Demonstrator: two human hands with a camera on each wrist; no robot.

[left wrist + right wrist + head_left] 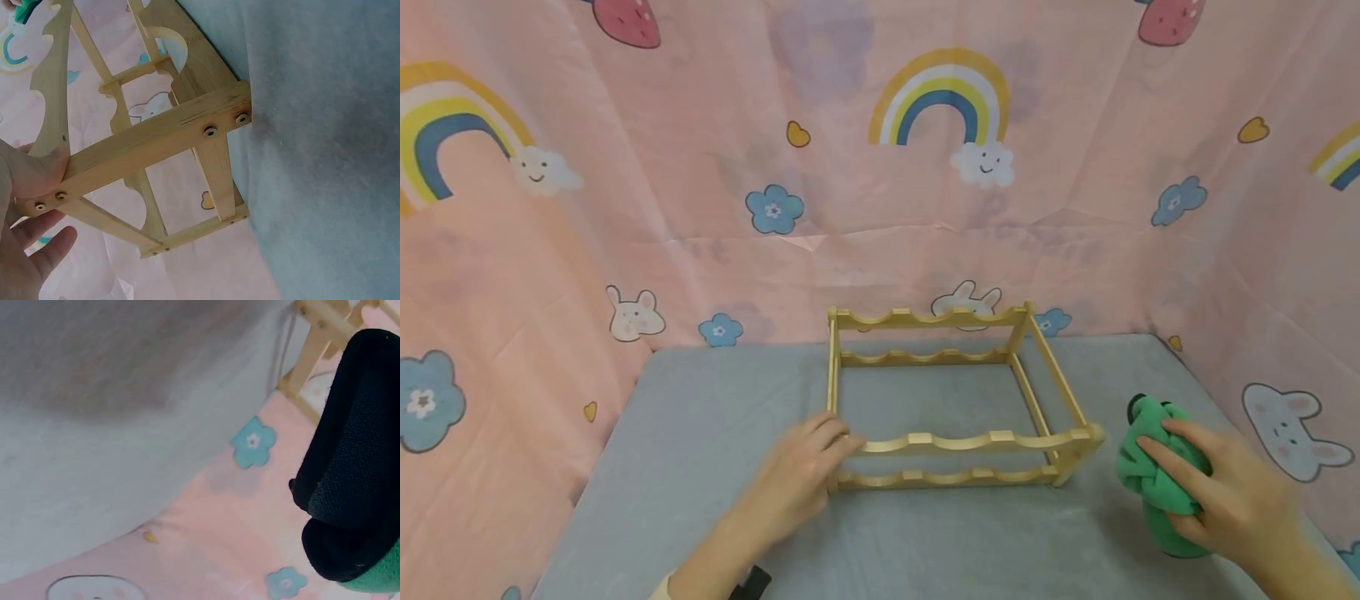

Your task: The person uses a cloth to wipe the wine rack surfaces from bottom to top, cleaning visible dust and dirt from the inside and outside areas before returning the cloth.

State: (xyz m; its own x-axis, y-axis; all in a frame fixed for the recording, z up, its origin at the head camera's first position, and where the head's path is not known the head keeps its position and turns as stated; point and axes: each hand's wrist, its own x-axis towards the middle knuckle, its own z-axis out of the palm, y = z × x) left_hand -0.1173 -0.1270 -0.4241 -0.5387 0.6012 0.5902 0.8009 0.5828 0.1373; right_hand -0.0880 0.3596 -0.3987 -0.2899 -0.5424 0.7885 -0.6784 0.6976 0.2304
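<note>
A pale wooden rack (958, 442) with scalloped rails stands on the table in the head view. My left hand (808, 467) grips its near left upper corner. In the left wrist view, the thumb lies over the corner of the rack's end frame (156, 134), with fingers below. Off the rack's right side, my right hand (1247, 492) holds a bunched green cloth (1150, 479), apart from the rack. Close up in the right wrist view, the cloth shows a dark fold (356, 444) and a little green. The right hand itself is outside that view.
Grey-blue fabric covers the table (730, 417). Behind and at both sides hangs a pink curtain (880, 250) printed with rainbows, flowers and rabbits; the rack's far side stands near it. A small black object (750, 583) shows beside the left forearm.
</note>
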